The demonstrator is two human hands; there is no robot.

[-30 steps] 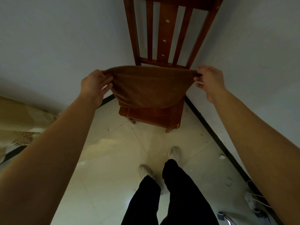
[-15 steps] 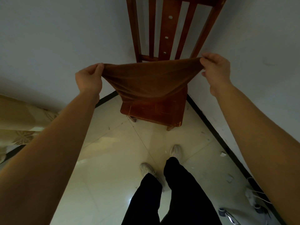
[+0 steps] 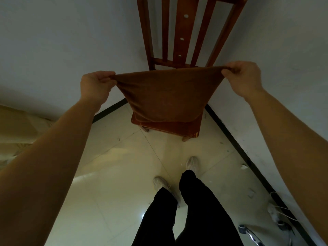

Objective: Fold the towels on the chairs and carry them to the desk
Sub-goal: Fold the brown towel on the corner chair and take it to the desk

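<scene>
You pinch the brown towel (image 3: 165,96) by its top corners, left hand (image 3: 96,86) and right hand (image 3: 244,77) spread wide, hanging it doubled above the wooden chair (image 3: 177,125), apparently to square the fold.

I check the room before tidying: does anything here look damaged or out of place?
The chair seat's front corner looks chipped, showing lighter spots. A white scrap lies on the floor beside the baseboard.
</scene>
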